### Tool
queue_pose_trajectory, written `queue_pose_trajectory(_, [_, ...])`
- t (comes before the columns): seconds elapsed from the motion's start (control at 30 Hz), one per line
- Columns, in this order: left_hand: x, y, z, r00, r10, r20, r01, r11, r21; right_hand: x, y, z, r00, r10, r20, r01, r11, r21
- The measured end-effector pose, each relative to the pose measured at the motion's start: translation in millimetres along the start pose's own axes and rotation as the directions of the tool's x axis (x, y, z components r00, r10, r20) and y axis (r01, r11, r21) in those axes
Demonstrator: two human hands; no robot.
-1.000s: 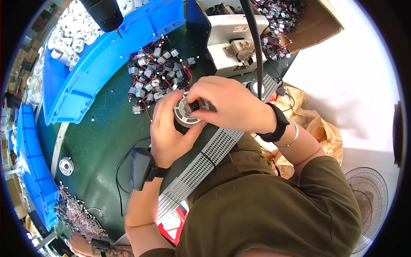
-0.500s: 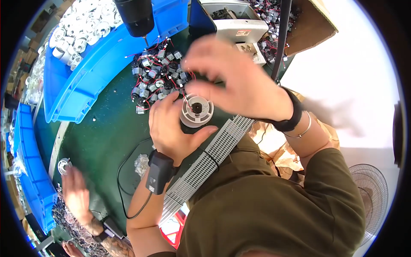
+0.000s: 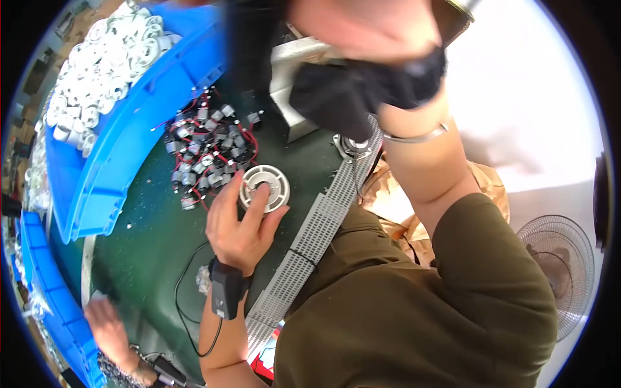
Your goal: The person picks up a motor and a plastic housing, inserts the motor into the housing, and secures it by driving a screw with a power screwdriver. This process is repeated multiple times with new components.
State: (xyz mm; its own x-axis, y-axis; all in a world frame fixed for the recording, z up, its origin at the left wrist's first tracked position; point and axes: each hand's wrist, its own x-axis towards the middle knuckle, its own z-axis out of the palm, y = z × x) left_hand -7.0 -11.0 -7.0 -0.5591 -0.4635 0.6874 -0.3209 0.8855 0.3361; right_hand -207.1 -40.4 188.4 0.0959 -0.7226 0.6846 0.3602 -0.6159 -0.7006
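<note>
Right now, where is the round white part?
Head view, left of centre: the round white part sits on the green table, held by the left hand, beside the pile of small motors.

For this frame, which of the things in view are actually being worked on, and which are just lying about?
In hand:
- round white plastic part, held by the left hand
- pile of small motors with red wires, just beside it
- right hand, raised near the camera, blurred

Lying about:
- blue bin of white parts
- white slotted strip at the table edge
- fan on the floor
- another person's hand

The right hand (image 3: 362,26) has lifted off the white round part (image 3: 264,187).
</note>
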Motion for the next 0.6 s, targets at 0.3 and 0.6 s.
queue_pose_trajectory(0.3, [-6.3, -4.0, -1.7, 1.0, -0.006, 0.026, 0.006, 1.0, -0.006, -76.5, 8.3, -45.5, 0.926, -0.192, -0.325, 0.011, 0.875, -0.483])
queue_pose_trajectory(0.6, [-7.4, -3.9, -2.5, 0.999, -0.009, 0.05, 0.01, 1.0, -0.009, -85.3, 7.9, -57.3, 0.854, -0.039, -0.519, -0.194, 0.902, -0.386])
